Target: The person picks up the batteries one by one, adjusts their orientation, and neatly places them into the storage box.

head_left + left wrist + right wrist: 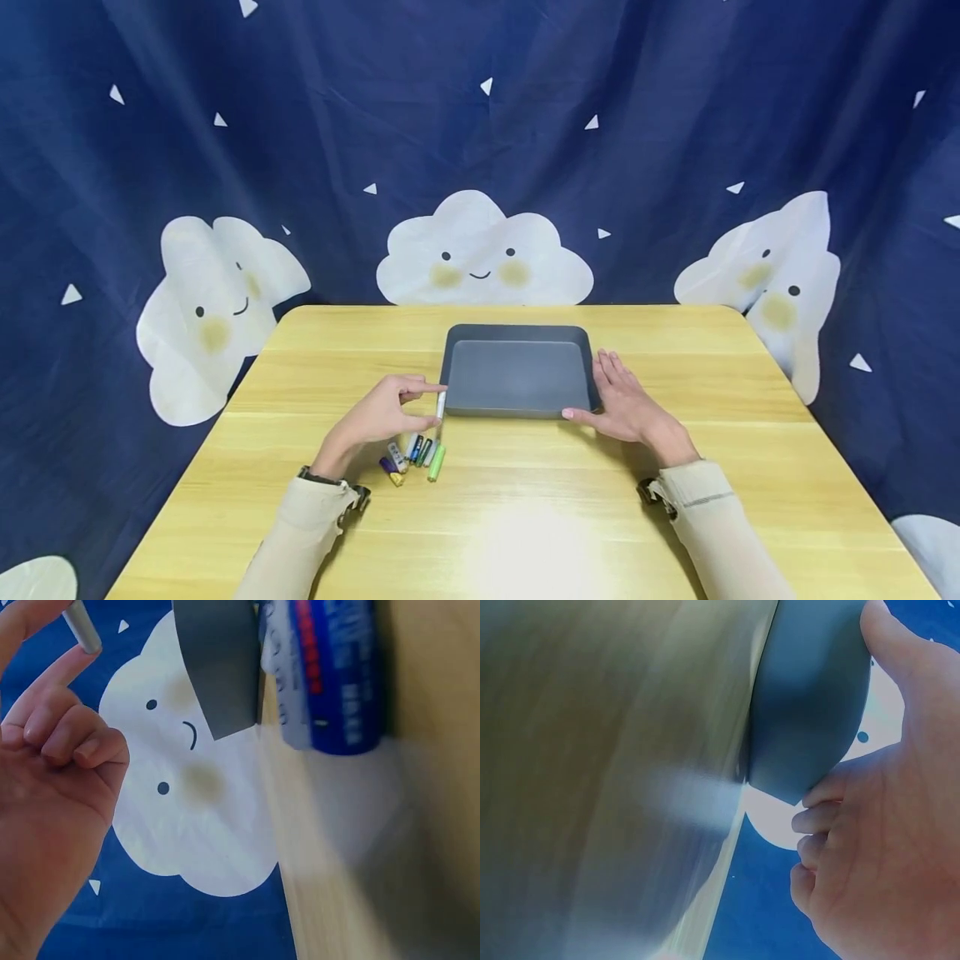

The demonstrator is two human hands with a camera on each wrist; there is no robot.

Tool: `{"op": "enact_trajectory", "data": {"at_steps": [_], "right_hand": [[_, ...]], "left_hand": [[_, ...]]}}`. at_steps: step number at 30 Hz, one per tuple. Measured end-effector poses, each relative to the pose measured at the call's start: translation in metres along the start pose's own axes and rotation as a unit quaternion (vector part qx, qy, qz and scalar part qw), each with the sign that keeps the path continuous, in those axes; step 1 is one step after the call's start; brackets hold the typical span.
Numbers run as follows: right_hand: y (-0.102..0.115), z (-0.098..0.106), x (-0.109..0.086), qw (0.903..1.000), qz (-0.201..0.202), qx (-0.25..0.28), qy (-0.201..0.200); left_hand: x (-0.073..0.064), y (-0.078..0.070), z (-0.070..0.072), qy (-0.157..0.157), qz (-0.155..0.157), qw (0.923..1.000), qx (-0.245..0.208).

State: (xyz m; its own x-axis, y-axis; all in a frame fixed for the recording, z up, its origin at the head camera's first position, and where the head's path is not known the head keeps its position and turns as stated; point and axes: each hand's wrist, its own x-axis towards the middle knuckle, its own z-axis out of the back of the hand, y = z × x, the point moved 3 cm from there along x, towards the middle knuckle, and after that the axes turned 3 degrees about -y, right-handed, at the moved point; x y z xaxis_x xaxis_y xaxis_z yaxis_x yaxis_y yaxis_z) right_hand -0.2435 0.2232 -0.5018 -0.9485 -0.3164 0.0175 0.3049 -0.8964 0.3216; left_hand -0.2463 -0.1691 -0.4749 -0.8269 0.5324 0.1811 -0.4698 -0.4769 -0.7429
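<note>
Nearest the left edge of the tabletop, the left hand holds a pale battery end to end between thumb and index finger, the other fingers bent toward the palm. That battery is just beside the tray's near left corner; whether it touches the wall I cannot tell. It should be light for its size, rigid and smooth, apt to roll; end to end works, though a pinch round its middle should be steadier.

Below that hand, toward the near edge, loose batteries lie bunched, among them a purple-and-yellow battery and, rightmost, a green battery.

Midway between the side edges, nearer the far edge, sits the grey tray, probably stiff and easily slid, best held by opposite walls. At its right, the right hand spreads wide, thumb at the near right corner, fingers along the wall.
</note>
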Motion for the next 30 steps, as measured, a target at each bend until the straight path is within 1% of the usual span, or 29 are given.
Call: {"op": "enact_trajectory", "data": {"at_steps": [3, 7, 9, 13, 16, 22, 27, 30], "right_hand": [[0.002, 0.000, 0.002, 1.0000, 0.005, -0.003, 0.001], [0.004, 0.000, 0.003, 1.0000, 0.006, -0.004, 0.004], [0.005, 0.000, 0.003, 1.0000, 0.004, -0.002, 0.006], [0.005, 0.000, 0.003, 1.0000, 0.003, 0.000, 0.008], [0.005, 0.000, 0.002, 1.0000, 0.001, 0.004, 0.009], [0.004, 0.002, 0.001, 0.9999, -0.003, 0.011, 0.011], [0.004, 0.002, -0.001, 0.9999, -0.004, 0.014, 0.010], [0.003, 0.002, -0.001, 0.9998, -0.006, 0.013, 0.010]], "left_hand": [[0.005, 0.002, 0.005, -0.019, 0.009, 0.9997, -0.011], [0.015, 0.005, 0.011, -0.031, 0.009, 0.9990, -0.030], [0.019, 0.006, 0.013, -0.036, 0.004, 0.9984, -0.044], [0.027, 0.010, 0.020, -0.057, -0.006, 0.9959, -0.070], [0.033, 0.014, 0.025, -0.067, -0.013, 0.9943, -0.081], [0.046, 0.018, 0.031, -0.061, -0.008, 0.9947, -0.083], [0.058, 0.022, 0.031, -0.059, -0.005, 0.9945, -0.086], [0.064, 0.024, 0.029, -0.054, 0.002, 0.9953, -0.080]]}}
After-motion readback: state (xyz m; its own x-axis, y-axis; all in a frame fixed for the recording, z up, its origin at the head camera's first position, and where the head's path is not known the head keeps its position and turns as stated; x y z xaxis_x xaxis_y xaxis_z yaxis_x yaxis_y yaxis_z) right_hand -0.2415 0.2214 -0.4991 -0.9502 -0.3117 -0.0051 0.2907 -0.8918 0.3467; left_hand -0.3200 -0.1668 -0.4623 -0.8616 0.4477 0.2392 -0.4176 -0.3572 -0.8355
